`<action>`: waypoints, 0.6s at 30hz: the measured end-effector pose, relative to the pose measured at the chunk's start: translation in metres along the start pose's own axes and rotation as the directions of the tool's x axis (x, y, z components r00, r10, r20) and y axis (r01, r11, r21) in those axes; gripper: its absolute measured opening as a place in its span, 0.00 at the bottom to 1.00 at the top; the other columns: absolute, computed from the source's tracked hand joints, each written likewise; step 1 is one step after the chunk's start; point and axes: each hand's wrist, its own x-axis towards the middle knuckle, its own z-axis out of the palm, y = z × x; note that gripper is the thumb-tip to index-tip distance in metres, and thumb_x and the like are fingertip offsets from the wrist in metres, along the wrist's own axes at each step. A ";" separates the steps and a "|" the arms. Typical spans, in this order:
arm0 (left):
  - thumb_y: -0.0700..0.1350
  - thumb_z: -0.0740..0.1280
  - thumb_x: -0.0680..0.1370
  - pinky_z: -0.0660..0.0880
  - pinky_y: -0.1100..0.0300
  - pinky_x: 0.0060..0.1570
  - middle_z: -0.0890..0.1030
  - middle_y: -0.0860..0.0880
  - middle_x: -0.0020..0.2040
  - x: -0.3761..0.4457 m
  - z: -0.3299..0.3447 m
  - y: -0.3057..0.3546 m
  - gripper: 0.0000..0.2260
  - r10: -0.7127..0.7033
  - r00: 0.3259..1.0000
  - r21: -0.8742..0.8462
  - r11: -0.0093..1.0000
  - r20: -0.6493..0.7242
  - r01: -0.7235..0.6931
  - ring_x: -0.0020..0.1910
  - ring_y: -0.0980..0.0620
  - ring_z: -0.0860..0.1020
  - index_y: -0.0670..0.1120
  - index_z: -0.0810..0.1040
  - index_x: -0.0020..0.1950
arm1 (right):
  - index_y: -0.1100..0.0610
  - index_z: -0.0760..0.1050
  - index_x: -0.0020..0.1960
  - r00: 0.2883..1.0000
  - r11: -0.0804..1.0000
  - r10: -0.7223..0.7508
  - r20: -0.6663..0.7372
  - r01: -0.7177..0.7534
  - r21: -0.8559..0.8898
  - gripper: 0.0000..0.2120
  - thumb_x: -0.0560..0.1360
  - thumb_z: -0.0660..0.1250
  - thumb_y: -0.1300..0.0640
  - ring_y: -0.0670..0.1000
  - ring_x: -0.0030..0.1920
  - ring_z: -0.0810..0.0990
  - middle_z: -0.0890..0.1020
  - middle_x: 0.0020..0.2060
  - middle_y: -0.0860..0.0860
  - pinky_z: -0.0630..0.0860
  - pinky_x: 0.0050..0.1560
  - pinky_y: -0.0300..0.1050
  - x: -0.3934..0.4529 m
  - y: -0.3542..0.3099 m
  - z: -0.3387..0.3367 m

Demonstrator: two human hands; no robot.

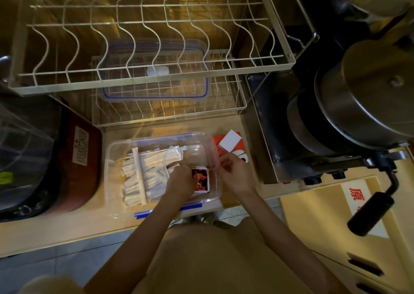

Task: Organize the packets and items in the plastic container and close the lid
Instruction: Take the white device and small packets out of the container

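Observation:
A clear plastic container (112, 159) with blue clips sits on the counter in front of me. Its left half holds several long white packets (143, 177). In its right half lies a red, black and white packet (202, 179). My left hand (179, 179) is inside the container, fingers resting on that packet. My right hand (235, 172) is at the container's right wall, fingers curled at the rim; whether it grips anything is unclear. The container's clear lid (154, 69), edged in blue, lies on the lower wire rack behind.
An orange and white packet with a white card (230, 141) lies right of the container. A wire dish rack (143, 36) stands behind. A dark red appliance (74, 159) is on the left. A metal pot with a black handle (369, 92) is on the right.

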 end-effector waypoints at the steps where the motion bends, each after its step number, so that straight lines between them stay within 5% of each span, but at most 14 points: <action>1: 0.36 0.59 0.75 0.72 0.58 0.41 0.82 0.39 0.45 0.000 0.000 0.001 0.08 -0.020 1.000 -0.009 1.000 0.004 0.020 0.45 0.42 0.80 0.38 0.77 0.49 | 0.55 0.76 0.53 1.000 1.000 0.001 0.002 -0.001 0.003 0.08 0.75 0.66 0.55 0.49 0.47 0.79 0.83 0.48 0.51 0.74 0.50 0.40 0.000 0.000 0.000; 9: 0.39 0.61 0.76 0.69 0.60 0.49 0.82 0.40 0.53 0.005 -0.009 0.003 0.09 -0.037 0.990 -0.034 0.999 0.136 0.042 0.53 0.44 0.78 0.40 0.79 0.52 | 0.55 0.76 0.52 1.000 1.000 -0.002 -0.003 0.002 0.001 0.06 0.76 0.65 0.56 0.48 0.45 0.79 0.83 0.47 0.51 0.72 0.42 0.36 -0.001 0.000 0.000; 14: 0.35 0.60 0.76 0.69 0.61 0.46 0.82 0.38 0.50 0.003 -0.017 0.008 0.09 0.004 0.996 0.040 0.999 0.086 -0.008 0.51 0.43 0.79 0.36 0.78 0.51 | 0.55 0.76 0.51 1.000 1.000 -0.008 0.005 0.008 0.006 0.06 0.76 0.65 0.56 0.47 0.45 0.79 0.83 0.47 0.52 0.73 0.43 0.36 -0.002 0.000 0.000; 18: 0.35 0.60 0.75 0.75 0.54 0.55 0.78 0.41 0.56 0.011 -0.006 0.006 0.11 0.112 0.991 0.081 0.990 0.076 -0.118 0.54 0.43 0.78 0.42 0.75 0.56 | 0.56 0.75 0.51 1.000 1.000 -0.010 0.005 0.010 0.000 0.05 0.76 0.64 0.57 0.48 0.45 0.80 0.83 0.46 0.52 0.72 0.42 0.34 -0.001 0.001 0.000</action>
